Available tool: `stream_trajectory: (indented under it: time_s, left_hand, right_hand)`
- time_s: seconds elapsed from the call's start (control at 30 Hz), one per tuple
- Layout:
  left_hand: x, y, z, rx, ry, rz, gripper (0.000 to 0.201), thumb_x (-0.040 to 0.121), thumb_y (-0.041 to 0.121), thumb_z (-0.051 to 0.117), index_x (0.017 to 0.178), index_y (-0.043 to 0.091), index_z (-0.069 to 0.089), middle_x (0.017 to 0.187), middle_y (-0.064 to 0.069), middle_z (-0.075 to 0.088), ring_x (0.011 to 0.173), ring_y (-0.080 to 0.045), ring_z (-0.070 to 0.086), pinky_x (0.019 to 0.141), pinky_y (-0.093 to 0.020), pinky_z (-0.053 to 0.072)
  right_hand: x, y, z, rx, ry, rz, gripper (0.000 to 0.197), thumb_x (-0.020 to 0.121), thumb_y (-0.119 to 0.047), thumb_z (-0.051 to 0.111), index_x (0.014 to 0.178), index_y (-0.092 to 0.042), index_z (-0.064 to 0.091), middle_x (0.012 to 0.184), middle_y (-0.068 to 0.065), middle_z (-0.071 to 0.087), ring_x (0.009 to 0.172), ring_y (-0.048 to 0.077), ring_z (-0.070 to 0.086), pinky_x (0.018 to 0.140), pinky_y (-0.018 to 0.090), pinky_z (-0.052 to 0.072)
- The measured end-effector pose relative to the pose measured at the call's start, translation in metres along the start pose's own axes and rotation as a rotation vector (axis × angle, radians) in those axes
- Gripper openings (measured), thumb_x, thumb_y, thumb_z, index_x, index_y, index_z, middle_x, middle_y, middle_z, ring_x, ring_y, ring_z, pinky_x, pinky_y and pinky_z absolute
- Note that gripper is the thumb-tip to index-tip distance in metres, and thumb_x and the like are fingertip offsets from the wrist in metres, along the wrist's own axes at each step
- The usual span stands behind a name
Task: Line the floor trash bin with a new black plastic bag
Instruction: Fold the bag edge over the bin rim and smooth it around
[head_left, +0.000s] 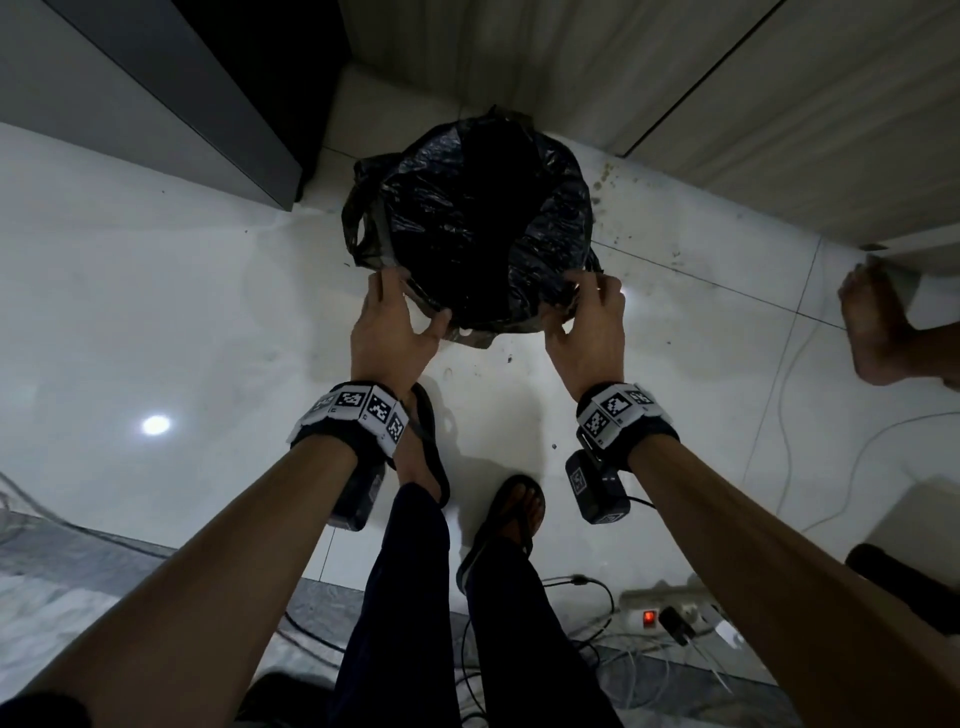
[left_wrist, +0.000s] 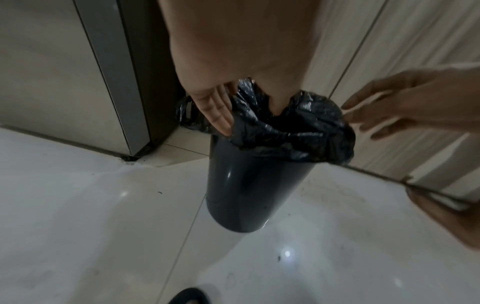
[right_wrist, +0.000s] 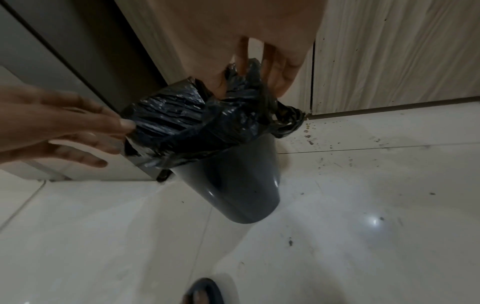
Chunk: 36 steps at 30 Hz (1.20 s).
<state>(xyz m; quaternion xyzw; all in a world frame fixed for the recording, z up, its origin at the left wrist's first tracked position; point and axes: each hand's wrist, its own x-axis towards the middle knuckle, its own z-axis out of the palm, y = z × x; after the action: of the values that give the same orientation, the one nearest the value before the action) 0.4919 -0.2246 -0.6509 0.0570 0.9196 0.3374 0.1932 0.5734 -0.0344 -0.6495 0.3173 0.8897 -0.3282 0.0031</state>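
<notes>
A dark grey round trash bin (left_wrist: 246, 185) stands on the white tiled floor in a corner. A crinkled black plastic bag (head_left: 467, 208) sits in it, its edge folded over the rim, with loose handles hanging at the left and back. My left hand (head_left: 410, 306) touches the near-left rim with straight, spread fingers (left_wrist: 218, 115) lying on the bag's outside. My right hand (head_left: 571, 306) is at the near-right rim, where thumb and forefinger (right_wrist: 242, 61) pinch a fold of the bag (right_wrist: 182, 123). The bin's inside is dark.
A dark grey cabinet (head_left: 156, 104) is left of the bin, and wood-look panels (head_left: 779, 104) are behind it. Dirt specks (head_left: 613, 197) dot the tiles on the right. Another person's bare foot (head_left: 872, 322) is at far right. My sandalled feet (head_left: 509, 519), a power strip (head_left: 670, 613) and cables lie near me.
</notes>
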Motion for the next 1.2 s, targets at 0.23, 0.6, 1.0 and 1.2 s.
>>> stream_trajectory:
  time_s: [0.23, 0.6, 1.0, 1.2]
  left_hand:
    - [0.019, 0.041, 0.009, -0.262, 0.013, -0.214, 0.102, 0.079, 0.005, 0.065, 0.153, 0.028, -0.001, 0.157, -0.019, 0.001, 0.13, -0.038, 0.045, 0.094, -0.03, 0.044]
    - [0.045, 0.033, 0.038, -0.425, -0.052, -0.432, 0.107, 0.083, -0.002, 0.055, 0.147, 0.029, -0.025, 0.138, -0.022, 0.039, 0.113, -0.034, 0.054, 0.087, -0.025, 0.04]
    - [0.077, 0.023, 0.016, -0.162, 0.055, -0.234, 0.107, 0.072, 0.01, 0.071, 0.152, 0.031, 0.003, 0.156, -0.013, 0.012, 0.139, -0.04, 0.026, 0.104, -0.056, 0.038]
    - [0.102, 0.01, 0.02, -0.107, -0.029, -0.092, 0.093, 0.081, 0.001, 0.05, 0.153, 0.03, -0.001, 0.159, -0.016, 0.016, 0.131, -0.039, 0.043, 0.096, -0.05, 0.05]
  right_hand:
    - [0.01, -0.034, 0.016, 0.126, -0.115, 0.217, 0.089, 0.09, -0.016, 0.06, 0.154, -0.024, -0.002, 0.157, 0.022, 0.007, 0.12, 0.044, 0.051, 0.091, 0.045, 0.049]
    - [0.036, -0.019, 0.045, 0.229, -0.11, 0.408, 0.101, 0.088, -0.006, 0.054, 0.148, -0.028, -0.024, 0.129, 0.02, 0.056, 0.11, 0.037, 0.06, 0.094, 0.051, 0.05]
    - [0.055, -0.022, 0.03, 0.112, -0.091, 0.232, 0.081, 0.088, -0.029, 0.058, 0.148, -0.051, 0.008, 0.157, 0.017, 0.011, 0.126, 0.039, 0.047, 0.083, 0.036, 0.051]
    - [0.068, 0.001, 0.045, 0.012, -0.074, 0.253, 0.058, 0.097, -0.025, 0.046, 0.149, -0.041, 0.025, 0.157, 0.01, 0.023, 0.125, 0.034, 0.051, 0.09, 0.038, 0.05]
